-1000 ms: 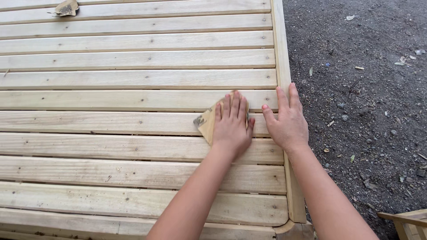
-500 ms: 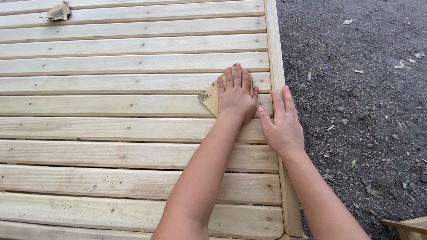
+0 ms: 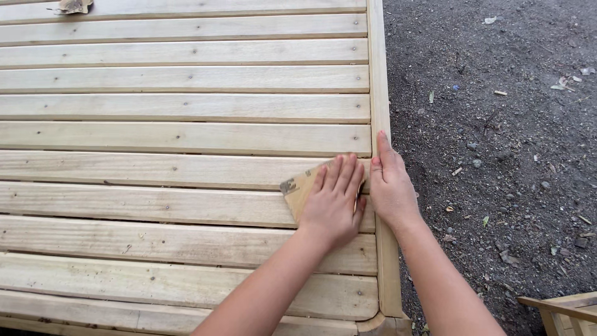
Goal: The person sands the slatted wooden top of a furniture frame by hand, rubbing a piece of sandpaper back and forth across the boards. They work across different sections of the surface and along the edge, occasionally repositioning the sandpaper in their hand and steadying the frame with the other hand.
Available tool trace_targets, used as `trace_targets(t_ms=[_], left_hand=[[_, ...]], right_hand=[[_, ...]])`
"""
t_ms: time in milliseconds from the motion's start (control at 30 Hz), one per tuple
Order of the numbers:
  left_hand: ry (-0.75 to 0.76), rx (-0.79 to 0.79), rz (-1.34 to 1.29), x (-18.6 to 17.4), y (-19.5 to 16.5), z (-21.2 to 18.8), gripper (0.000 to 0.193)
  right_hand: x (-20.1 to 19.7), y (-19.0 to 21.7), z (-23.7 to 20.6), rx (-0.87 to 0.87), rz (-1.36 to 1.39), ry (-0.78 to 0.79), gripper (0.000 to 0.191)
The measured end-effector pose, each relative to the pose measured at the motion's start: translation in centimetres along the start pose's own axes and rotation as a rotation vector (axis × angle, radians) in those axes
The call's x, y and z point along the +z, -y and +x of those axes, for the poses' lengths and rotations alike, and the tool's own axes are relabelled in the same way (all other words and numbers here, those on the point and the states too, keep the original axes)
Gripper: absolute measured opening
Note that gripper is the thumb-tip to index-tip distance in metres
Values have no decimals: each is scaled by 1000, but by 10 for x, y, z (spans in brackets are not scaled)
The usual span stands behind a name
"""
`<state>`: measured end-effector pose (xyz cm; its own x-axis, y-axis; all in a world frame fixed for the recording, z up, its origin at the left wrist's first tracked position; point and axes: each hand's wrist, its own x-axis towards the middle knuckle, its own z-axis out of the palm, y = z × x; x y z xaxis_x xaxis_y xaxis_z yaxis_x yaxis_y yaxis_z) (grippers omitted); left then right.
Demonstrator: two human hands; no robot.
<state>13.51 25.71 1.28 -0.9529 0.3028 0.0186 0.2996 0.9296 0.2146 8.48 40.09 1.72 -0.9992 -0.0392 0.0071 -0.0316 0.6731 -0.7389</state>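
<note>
Tan sandpaper (image 3: 297,190) lies pressed under the flat, open left hand (image 3: 334,202); right hand (image 3: 390,186), seemingly open, rests on the slatted wooden panel (image 3: 186,134).

Outdoor yard, gravelly dirt ground (image 3: 497,143), slatted timber platform (image 3: 186,130)

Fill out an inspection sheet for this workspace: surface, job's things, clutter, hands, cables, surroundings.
Surface: pale wooden slatted panel, screw heads along its right end, lying flat.
Job's things: tan sheet of sandpaper flat on a slat near the right edge rail.
Clutter: second crumpled tan scrap at the far left top.
Hands: left hand pressed flat on the sandpaper; right hand resting on the edge rail beside it.
Cables: nothing seen.
Surroundings: dark gravelly ground with small debris; wooden piece at bottom right.
</note>
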Motion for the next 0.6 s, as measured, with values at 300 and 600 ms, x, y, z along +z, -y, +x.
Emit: trace_targets(t_ms=[300,600], left_hand=[[0,-193,8,-6,27,153,67],[-27,29,-10,-4,-26,-24,72]], right_hand=[[-8,14,-1,115,17,35,53],[-7,15,0,93,58,18,54]])
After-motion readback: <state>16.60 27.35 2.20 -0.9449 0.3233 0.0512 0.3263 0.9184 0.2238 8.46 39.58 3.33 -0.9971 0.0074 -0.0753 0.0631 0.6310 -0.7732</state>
